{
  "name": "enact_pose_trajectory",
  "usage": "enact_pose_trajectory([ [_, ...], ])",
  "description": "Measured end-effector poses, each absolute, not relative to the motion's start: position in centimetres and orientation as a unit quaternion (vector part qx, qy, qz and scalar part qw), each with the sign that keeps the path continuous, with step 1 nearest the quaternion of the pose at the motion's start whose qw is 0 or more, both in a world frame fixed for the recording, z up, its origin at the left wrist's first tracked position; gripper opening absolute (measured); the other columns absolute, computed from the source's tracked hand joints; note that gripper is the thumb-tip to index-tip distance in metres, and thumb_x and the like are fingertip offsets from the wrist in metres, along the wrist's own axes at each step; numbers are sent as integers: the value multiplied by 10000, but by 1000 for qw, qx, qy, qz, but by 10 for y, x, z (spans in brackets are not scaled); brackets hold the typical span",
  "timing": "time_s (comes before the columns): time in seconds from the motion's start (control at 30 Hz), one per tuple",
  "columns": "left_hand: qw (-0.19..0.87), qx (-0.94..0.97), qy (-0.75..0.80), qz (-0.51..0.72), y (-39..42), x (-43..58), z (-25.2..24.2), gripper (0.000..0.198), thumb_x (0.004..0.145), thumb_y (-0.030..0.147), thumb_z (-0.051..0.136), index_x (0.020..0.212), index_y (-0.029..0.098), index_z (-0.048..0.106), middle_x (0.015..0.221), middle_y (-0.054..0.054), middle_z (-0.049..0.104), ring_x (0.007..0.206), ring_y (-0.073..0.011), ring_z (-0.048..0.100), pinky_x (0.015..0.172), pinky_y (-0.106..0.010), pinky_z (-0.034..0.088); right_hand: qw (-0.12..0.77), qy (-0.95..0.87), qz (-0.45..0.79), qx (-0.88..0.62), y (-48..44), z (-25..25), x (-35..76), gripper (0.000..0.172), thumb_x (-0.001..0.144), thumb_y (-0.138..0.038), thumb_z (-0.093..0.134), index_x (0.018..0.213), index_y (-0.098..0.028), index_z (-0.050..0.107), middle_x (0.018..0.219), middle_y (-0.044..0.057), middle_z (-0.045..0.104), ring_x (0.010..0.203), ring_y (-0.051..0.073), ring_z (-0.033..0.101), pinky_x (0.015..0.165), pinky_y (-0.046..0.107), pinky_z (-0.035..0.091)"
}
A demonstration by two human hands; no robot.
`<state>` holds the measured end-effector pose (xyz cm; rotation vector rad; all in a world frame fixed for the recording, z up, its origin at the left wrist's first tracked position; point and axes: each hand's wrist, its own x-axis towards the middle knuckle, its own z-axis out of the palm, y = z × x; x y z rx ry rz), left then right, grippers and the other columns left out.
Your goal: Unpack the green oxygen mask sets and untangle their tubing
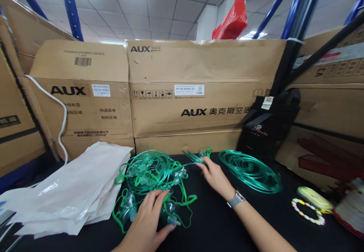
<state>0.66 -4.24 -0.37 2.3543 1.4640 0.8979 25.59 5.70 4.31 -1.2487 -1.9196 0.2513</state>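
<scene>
My right hand, with a watch on its wrist, pinches a small bundle of clear green tubing above the black table. A strand runs from it to the pile at left. That pile holds coiled green tubes, clear plastic masks and green elastic straps. At its near edge lies my left hand, fingers and thumb apart, close to a clear mask connector; whether it touches it I cannot tell. A separate coil of green tubing rests to the right. Behind my right hand, another bit of green strap shows.
White plastic bags are stacked at left. Cardboard boxes wall off the back. A black bag stands at back right. Nearer on the right are a bead bracelet attached to a yellow case. A white cable hangs at left.
</scene>
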Motion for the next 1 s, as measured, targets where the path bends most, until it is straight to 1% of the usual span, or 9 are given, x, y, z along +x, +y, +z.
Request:
enact_pose_trajectory([
  [0.1,108,806,497,302,-43,7,-3,608,734,231,596,1289,297,357,1231,-73,472,1164,-251,446,974,-458,389,495,-680,87,-534,64,46,267,287,867,-468,366,810,-210,479,540,-18,530,498,167,542,515,256,404],
  [0.23,103,809,493,304,-44,7,-3,606,733,226,596,1287,299,362,1224,-68,477,1150,-246,459,964,-446,404,521,-644,55,-558,72,44,276,335,858,-498,353,805,-194,482,524,-12,529,478,169,523,495,266,404],
  [0.33,101,808,492,308,-44,7,-3,607,728,221,598,1285,295,368,1217,-70,484,1144,-250,464,959,-449,407,507,-664,39,-548,76,40,278,319,859,-458,363,801,-183,516,627,31,589,572,188,561,560,291,436],
  [0.43,105,805,496,309,-43,8,-4,608,725,220,600,1284,290,373,1219,-78,483,1148,-258,461,957,-459,404,488,-696,26,-525,77,38,278,261,864,-344,362,907,-173,555,833,83,627,769,221,592,696,338,461],
  [0.53,114,803,499,305,-43,8,-3,601,728,234,599,1284,288,376,1228,-82,475,1158,-261,450,964,-464,393,428,-761,-13,-487,73,38,274,300,844,-242,410,1113,-199,535,992,90,597,927,235,556,821,380,437],
  [0.63,120,802,498,305,-43,8,-3,595,733,239,593,1284,288,375,1236,-83,468,1169,-261,438,973,-468,380,304,-833,-131,-443,65,39,264,438,843,-144,413,1270,-239,444,1031,101,563,946,234,530,851,405,421],
  [0.7,124,803,498,303,-43,8,-3,597,732,236,592,1285,285,373,1239,-84,463,1173,-262,431,978,-470,373,244,-852,-195,-420,60,37,257,482,838,-88,397,1297,-229,419,987,106,565,913,228,531,837,398,428],
  [0.87,132,801,504,295,-43,8,-2,604,730,225,587,1288,278,363,1251,-86,449,1186,-261,414,989,-473,357,231,-861,-215,-398,56,31,246,339,901,-192,371,1214,-142,489,822,91,590,763,207,568,696,328,475],
  [1.0,136,800,508,290,-43,9,-2,605,728,242,590,1288,276,363,1251,-83,444,1188,-260,409,994,-469,351,302,-838,-107,-442,55,30,243,279,912,-287,349,905,-149,591,782,102,601,743,222,577,681,338,464],
])
